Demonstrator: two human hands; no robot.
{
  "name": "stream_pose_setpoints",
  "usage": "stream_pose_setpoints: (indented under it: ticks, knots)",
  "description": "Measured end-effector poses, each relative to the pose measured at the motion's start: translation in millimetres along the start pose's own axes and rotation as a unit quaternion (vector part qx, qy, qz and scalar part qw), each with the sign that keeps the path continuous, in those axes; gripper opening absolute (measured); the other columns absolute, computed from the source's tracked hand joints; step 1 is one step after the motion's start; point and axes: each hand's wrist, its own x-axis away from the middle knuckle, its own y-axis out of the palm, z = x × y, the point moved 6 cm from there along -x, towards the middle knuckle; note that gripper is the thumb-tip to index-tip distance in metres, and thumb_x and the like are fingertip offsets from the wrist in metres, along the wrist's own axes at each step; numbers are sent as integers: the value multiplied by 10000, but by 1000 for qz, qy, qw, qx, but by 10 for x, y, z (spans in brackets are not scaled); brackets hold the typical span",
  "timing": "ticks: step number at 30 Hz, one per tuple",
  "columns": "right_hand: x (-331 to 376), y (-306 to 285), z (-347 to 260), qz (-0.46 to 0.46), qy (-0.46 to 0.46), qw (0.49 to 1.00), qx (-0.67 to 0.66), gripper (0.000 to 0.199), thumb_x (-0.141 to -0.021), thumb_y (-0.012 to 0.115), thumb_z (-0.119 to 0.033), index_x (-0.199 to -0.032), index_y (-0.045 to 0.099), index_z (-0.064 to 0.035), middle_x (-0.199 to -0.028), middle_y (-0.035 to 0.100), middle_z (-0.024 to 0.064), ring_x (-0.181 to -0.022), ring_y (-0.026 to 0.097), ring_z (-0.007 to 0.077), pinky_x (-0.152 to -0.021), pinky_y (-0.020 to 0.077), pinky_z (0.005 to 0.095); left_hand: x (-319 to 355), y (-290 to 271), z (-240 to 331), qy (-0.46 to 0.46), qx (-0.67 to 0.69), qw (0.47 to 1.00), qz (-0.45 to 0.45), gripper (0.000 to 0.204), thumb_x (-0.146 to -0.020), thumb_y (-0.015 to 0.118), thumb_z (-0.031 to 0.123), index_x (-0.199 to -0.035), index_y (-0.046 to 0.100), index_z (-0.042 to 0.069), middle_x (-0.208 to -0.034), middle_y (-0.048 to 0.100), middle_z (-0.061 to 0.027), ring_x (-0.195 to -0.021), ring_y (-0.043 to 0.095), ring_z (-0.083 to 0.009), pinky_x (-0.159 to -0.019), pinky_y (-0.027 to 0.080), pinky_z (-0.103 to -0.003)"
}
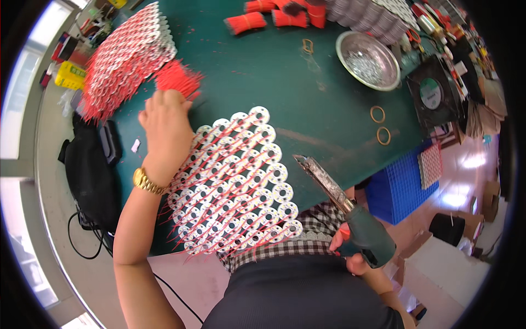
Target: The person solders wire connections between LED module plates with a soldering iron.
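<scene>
My left hand (164, 129), with a gold watch on the wrist, reaches over a bundle of short red wires (176, 78) and grips them at the table's left. My right hand (353, 249) holds a soldering iron (342, 205) by its dark green handle, tip pointing up and left over the table edge. Between the hands lies a sheet of round white discs (241, 181) with red wires soldered across them, spreading from the table's near edge toward the middle.
A stack of similar disc sheets with red wires (126, 57) stands at the far left. Red wire bundles (274, 16), a metal bowl (368, 59), rubber bands (379, 123), a black fan (435, 96) and a blue crate (400, 189) sit about the green table (285, 82).
</scene>
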Motion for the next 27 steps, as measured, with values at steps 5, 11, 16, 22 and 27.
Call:
stream_pose_setpoints:
  ticks: [5, 11, 16, 22, 27]
  knots:
    - [18, -113, -6, 2, -27, 1000, -8, 855, -720, 776, -603, -1222, 461, 12, -868, 581, 115, -748, 609, 228, -634, 507, 320, 228, -546, 290, -79, 329, 939, -60, 49, -891, 566, -20, -931, 562, 7, -765, 531, -53, -655, 478, -117, -600, 390, -262]
    - [0, -25, -162, 0, -37, 999, -14, 728, -762, 766, -548, -1155, 525, 16, -887, 588, 127, -778, 606, 239, -663, 508, 336, 638, -927, 1000, -21, 412, 895, -168, 84, -840, 646, -34, -903, 612, 11, -754, 615, -104, -638, 592, -207, -587, 473, -305]
    - [-61, -74, -270, -70, -85, 990, 91, 529, -773, 805, -379, -1047, 575, 11, -906, 615, 136, -766, 613, 219, -679, 510, 321, 787, -616, 1222, -138, 398, 883, -205, 98, -852, 635, -7, -888, 550, 23, -774, 624, -132, -670, 617, -301, -586, 467, -352]
    - [-76, -58, -249, -29, 90, 989, 116, 201, -789, 726, -88, -882, 571, 1, -828, 636, 121, -758, 617, 186, -696, 506, 297, 858, -430, 1242, -79, 309, 939, -129, 74, -859, 625, -20, -877, 554, -9, -775, 577, -123, -644, 560, -242, -584, 441, -335]
    - [-34, -44, -263, -12, 27, 995, 99, 123, -808, 665, -40, -847, 556, 0, -804, 631, 121, -764, 619, 185, -693, 502, 294, 892, -421, 1270, -65, 321, 937, -123, 71, -855, 620, -28, -853, 552, -7, -793, 560, -120, -657, 537, -246, -591, 422, -339]
